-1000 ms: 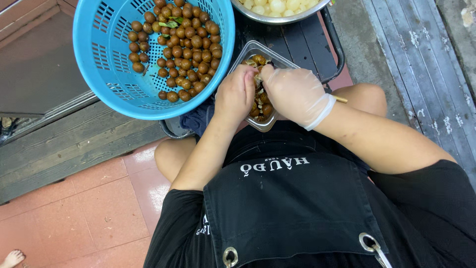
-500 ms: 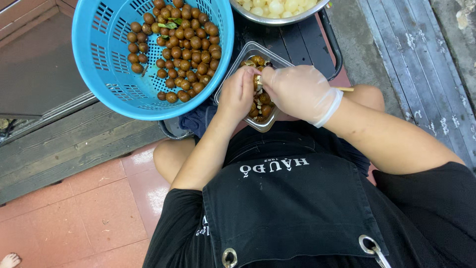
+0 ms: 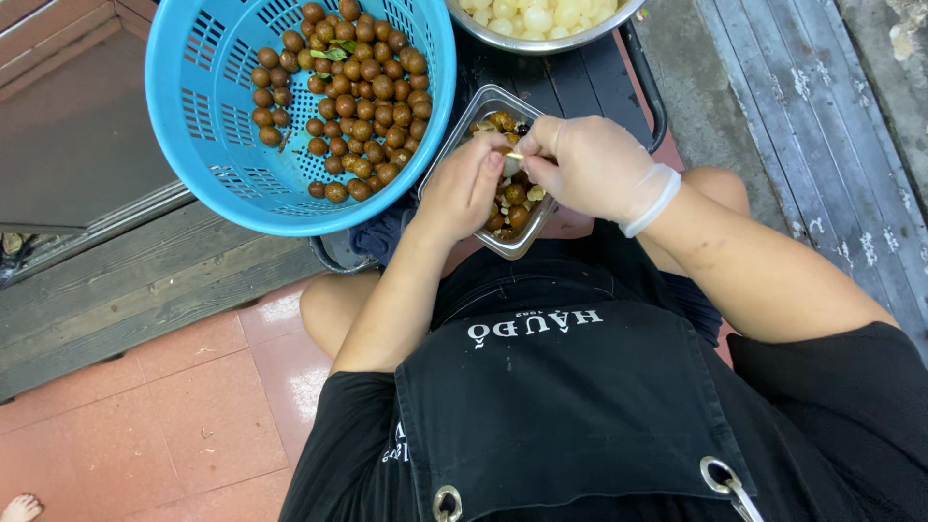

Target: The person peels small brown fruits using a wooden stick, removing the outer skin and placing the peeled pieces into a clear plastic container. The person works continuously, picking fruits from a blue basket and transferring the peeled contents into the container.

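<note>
- A small pale fruit [image 3: 509,166], partly peeled, sits pinched between the two hands, directly above the clear plastic tray [image 3: 454,130]; it is too round and too hidden by fingers to give it a long axis.
- A thin pale stick [image 3: 515,156] crosses the fruit's top, its long axis running left to right; its far end is hidden inside the right hand.
- The left hand [image 3: 466,186] is bare, palm turned down, fingers curled; thumb and fingertips clasp the fruit from the left.
- The right hand [image 3: 587,166] wears a thin clear glove, its cuff bunched at the wrist, and is clenched round the stick, knuckles upward.
- Both forearms reach from the near side, the left rising straight, the right slanting in from the right.
- The tray holds brown shells and dark seeds.
- Left of the tray a blue basket [image 3: 203,145] holds many round brown fruits [image 3: 356,92].
- Far beyond the hands, a metal bowl [image 3: 541,41] holds pale peeled fruit.
- A black apron [image 3: 570,406] covers the person's lap.
</note>
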